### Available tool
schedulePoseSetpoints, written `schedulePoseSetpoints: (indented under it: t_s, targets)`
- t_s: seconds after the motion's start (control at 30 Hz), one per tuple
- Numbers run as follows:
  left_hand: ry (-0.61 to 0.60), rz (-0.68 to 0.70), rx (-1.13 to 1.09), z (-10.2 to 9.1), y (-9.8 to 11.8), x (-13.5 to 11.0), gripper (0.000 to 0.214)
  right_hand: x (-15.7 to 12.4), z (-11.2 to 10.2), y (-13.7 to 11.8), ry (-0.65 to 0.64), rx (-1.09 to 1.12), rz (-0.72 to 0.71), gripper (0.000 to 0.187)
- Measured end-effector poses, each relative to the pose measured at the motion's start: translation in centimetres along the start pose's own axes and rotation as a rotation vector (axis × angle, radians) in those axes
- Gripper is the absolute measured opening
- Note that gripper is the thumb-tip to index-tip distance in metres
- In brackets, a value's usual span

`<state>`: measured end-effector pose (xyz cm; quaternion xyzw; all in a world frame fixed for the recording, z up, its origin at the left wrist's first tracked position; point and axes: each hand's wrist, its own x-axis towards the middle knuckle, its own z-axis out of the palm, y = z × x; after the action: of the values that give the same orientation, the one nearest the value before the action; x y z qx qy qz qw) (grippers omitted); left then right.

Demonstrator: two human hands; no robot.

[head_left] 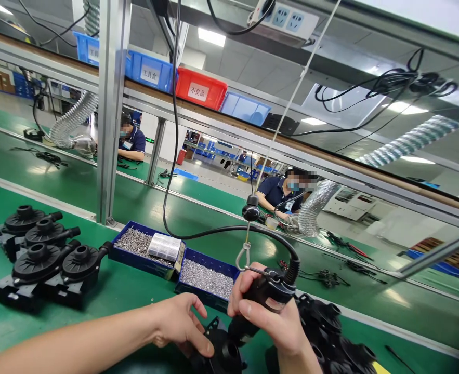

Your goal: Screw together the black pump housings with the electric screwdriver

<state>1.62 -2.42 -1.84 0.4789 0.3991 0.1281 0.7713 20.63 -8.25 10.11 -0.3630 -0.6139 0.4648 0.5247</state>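
My right hand (pixel 270 311) is wrapped round a black electric screwdriver (pixel 266 293), whose cable runs up from its top end. A metal hook on a hanging cord meets the tool near its top. The screwdriver slants down toward a black pump-like housing (pixel 223 353) at the bottom of the view; its tip is hidden. My left hand (pixel 184 322) grips that housing from the left, thumb on top and the other fingers partly hidden. Just beyond the hands stand a blue bin of small shiny screws (pixel 208 278) and a blue bin of longer screws (pixel 135 246).
Several finished-looking black housings (pixel 44 257) sit at the left, and more black housings (pixel 330 332) are piled at the right. A metal post (pixel 112 114) rises behind the bins. Overhead, a shelf carries blue bins and a red bin (pixel 200 88). Two people work across the benches.
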Motion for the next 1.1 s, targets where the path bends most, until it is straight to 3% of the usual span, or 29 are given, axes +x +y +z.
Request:
schedulePoseSetpoints:
  t_s: [0.13,0.23,0.43,0.5,0.77,1.1]
  targets:
    - [0.071,0.008,0.020,0.9,0.0,-0.4,0.072,0.2,-0.5,1.8,-0.034,0.124,-0.054,0.039]
    - [0.087,0.011,0.013,1.2,0.1,-0.7,0.068,0.1,-0.7,1.7,-0.016,0.145,-0.072,0.040]
    - [0.077,0.031,-0.019,2.6,-1.0,-0.8,0.060,-0.7,0.7,-1.1,0.218,0.157,-0.206,0.032]
    - [0.068,0.041,-0.008,3.0,-1.3,-1.0,0.057,-0.8,1.5,-1.4,0.240,0.187,-0.216,0.031]
    - [0.028,0.074,0.025,3.0,-0.8,-1.8,0.048,-0.4,2.9,-0.4,0.160,0.228,-0.123,0.034]
    - [0.012,0.112,0.019,2.8,-2.1,-0.5,0.046,0.2,3.1,2.0,0.042,0.298,-0.263,0.023]
